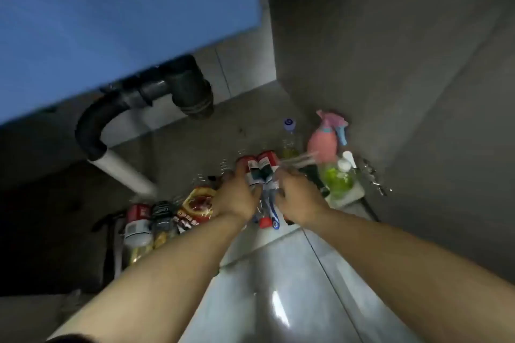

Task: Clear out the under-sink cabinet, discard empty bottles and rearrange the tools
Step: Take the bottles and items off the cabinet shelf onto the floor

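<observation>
Both my arms reach into the dim under-sink cabinet. My left hand (237, 195) grips a clear plastic bottle with a red and white label (252, 168). My right hand (296, 193) holds a second bottle with the same red label (269, 166) right beside it. The two bottles lie side by side with their bases pointing away from me. A red cap (264, 222) and a blue-handled tool (274, 214) show below my hands, between my wrists. Thin clear sticks (299, 160) jut out above my right hand, blurred.
More bottles lie in a row at the left: a red-labelled one (138, 221), a dark-labelled one (163, 217) and a yellow-red one (199, 203). At the right stand a pink spray bottle (324, 142), a green soap pump bottle (338, 175) and a clear purple-capped bottle (289, 133). The black drain pipe (156, 92) hangs overhead.
</observation>
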Action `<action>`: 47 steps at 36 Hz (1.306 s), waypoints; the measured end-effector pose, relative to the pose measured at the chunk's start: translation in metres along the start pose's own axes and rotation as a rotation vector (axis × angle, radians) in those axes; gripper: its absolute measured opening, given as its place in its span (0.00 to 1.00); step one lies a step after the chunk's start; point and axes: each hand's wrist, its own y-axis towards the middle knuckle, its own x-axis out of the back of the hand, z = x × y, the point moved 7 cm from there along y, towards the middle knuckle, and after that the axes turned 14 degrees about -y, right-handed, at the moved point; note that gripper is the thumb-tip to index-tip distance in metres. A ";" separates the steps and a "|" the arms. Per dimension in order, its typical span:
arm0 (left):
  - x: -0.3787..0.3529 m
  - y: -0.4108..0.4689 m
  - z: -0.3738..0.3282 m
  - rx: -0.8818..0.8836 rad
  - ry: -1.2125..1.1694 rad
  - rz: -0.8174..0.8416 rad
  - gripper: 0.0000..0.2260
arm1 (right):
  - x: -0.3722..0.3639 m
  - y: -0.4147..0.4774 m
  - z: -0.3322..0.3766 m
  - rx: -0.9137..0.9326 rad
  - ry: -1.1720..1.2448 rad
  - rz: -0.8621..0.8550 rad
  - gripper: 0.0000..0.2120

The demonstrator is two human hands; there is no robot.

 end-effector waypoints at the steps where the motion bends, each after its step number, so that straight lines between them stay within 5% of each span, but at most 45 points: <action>1: -0.004 0.003 0.000 -0.014 -0.011 -0.009 0.28 | -0.002 0.003 -0.002 -0.001 0.026 -0.022 0.12; 5: -0.017 0.015 0.009 -0.033 0.000 -0.022 0.28 | -0.006 0.001 -0.007 -0.024 0.091 -0.103 0.10; 12: -0.032 0.011 0.009 0.023 0.157 0.086 0.46 | -0.016 -0.041 -0.022 -0.078 0.168 -0.123 0.11; 29: -0.038 0.019 0.003 0.161 0.031 -0.007 0.42 | -0.031 -0.041 -0.027 -0.147 0.229 -0.139 0.11; 36: -0.023 0.011 0.013 0.204 -0.281 -0.067 0.38 | -0.030 -0.027 -0.023 -0.185 0.418 -0.208 0.13; 42: -0.021 -0.020 0.004 0.197 -0.933 0.026 0.18 | -0.028 -0.021 -0.001 -0.187 0.796 0.011 0.34; 47: -0.025 -0.033 0.003 0.214 -1.040 0.138 0.15 | -0.022 -0.034 -0.011 -0.329 0.785 -0.023 0.28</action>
